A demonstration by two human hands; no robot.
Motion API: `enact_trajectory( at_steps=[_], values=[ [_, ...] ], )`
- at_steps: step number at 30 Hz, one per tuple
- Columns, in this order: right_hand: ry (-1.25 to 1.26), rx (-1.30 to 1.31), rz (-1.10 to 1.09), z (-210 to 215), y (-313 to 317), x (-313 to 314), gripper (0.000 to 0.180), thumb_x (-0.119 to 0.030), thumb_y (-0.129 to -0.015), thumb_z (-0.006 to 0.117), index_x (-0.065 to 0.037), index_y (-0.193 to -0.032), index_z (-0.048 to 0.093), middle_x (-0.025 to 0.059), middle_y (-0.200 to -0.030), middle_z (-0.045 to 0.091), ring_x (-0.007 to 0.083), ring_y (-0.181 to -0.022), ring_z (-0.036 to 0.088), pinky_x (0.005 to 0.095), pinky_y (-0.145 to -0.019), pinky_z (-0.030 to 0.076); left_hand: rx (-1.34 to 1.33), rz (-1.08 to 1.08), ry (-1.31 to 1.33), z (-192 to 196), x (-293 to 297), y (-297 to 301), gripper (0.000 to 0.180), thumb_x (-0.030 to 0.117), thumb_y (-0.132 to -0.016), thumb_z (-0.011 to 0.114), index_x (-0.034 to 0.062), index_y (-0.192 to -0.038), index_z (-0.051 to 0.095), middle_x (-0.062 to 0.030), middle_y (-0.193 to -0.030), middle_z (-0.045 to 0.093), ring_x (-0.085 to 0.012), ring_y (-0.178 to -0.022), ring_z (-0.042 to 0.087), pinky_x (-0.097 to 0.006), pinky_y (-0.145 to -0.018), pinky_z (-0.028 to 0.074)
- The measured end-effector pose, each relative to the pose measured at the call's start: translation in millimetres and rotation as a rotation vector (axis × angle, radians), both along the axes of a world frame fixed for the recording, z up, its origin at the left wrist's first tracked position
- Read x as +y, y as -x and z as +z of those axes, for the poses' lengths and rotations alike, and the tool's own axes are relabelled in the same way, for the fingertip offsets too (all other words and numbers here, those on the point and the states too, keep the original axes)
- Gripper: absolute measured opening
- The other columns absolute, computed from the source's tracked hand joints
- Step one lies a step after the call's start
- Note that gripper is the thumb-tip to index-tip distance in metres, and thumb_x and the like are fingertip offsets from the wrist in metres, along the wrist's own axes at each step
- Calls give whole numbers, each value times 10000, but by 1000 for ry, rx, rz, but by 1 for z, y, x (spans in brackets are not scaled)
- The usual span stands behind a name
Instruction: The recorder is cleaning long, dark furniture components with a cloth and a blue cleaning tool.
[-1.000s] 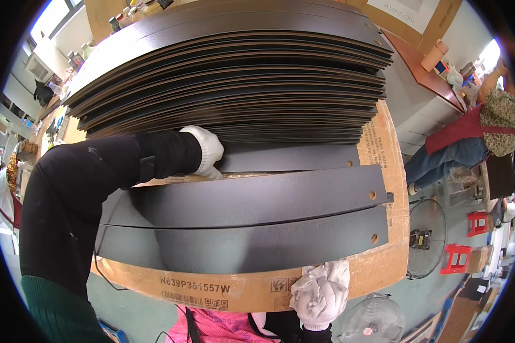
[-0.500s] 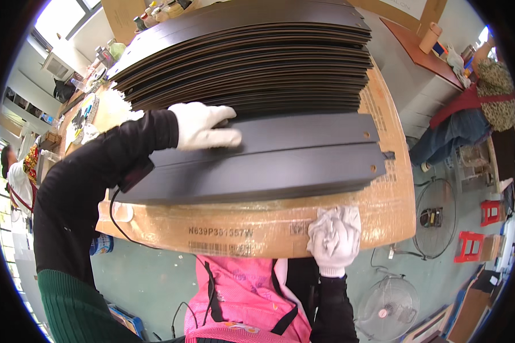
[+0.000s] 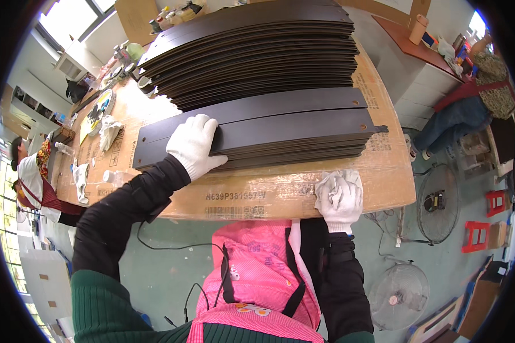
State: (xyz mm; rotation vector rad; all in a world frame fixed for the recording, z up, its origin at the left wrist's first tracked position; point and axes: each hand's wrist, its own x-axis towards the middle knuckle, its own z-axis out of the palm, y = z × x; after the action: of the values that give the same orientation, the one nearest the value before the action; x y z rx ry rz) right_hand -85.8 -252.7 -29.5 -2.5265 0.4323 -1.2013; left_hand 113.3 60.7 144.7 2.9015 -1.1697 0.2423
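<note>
We would watch the near stack of dark boards (image 3: 294,126), lying at twelve o'clock just past the middle of our view. Its lower edges look slightly uneven, so a sideways push on the top could make boards slide over each other or scuff their faces. A thin strip (image 3: 381,129) juts from the stack between two and three o'clock, and a sleeve might catch it. The black cable (image 3: 174,247) hanging at eight o'clock could snag on the worktop (image 3: 386,183) if the arm swings.

Our left hand (image 3: 194,146), white-gloved at ten o'clock, rests on the top boards with its thumb spread from loosely bent fingers, the thumb by the front edge; the palm side is hidden, so we can't be sure how firmly it presses. Our right hand (image 3: 340,210), near four o'clock, is closed around a crumpled white cloth (image 3: 339,184) at the worktop's near edge.
</note>
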Motion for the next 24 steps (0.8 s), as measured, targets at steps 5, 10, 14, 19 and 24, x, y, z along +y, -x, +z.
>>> enact_trajectory(
  at_steps=[5, 10, 14, 19, 24],
  values=[
    [48, -29, -10, -4, 4, -1, 359, -263, -757, 844, -125, -1077, 754, 104, -954, 709, 349, -921, 686, 472, -873, 556, -42, 101, 51, -5, 4, 11, 719, 422, -676, 933, 53, -1208, 622, -154, -1155, 603, -355, -1109, 609, -461, -946, 517],
    [-297, -12, 165, 4, 20, -6, 180, -126, -913, 765, -42, -1067, 721, 135, -1006, 711, 344, -951, 699, 395, -880, 565, -79, 87, 143, -6, 5, 23, 697, 407, -633, 963, 45, -1124, 627, -159, -1093, 597, -366, -1080, 595, -465, -960, 509],
    [-1324, -386, 143, 20, 90, 8, 263, -157, -1103, 578, 18, -1285, 653, 105, -1255, 708, 211, -1124, 699, 369, -945, 585, -37, 30, 385, -14, -10, 82, 663, 333, -623, 979, 34, -1080, 602, -173, -1088, 585, -369, -1045, 599, -470, -917, 524],
    [-1204, -467, 90, 45, 149, 14, 298, -164, -1105, 554, 35, -1314, 626, 145, -1244, 705, 229, -1074, 722, 363, -916, 622, 188, 6, 386, -53, -46, 138, 705, 363, -589, 988, 16, -1073, 610, -188, -1088, 582, -386, -1052, 600, -478, -928, 533],
    [-819, -314, 51, 98, 107, 36, 212, -102, -1042, 633, 39, -1189, 692, 102, -1095, 741, 179, -994, 704, 333, -892, 559, 233, 42, 275, -121, -58, 128, 836, 488, -590, 960, 10, -1192, 632, -191, -1151, 601, -394, -1151, 575, -498, -990, 497]
  ],
)
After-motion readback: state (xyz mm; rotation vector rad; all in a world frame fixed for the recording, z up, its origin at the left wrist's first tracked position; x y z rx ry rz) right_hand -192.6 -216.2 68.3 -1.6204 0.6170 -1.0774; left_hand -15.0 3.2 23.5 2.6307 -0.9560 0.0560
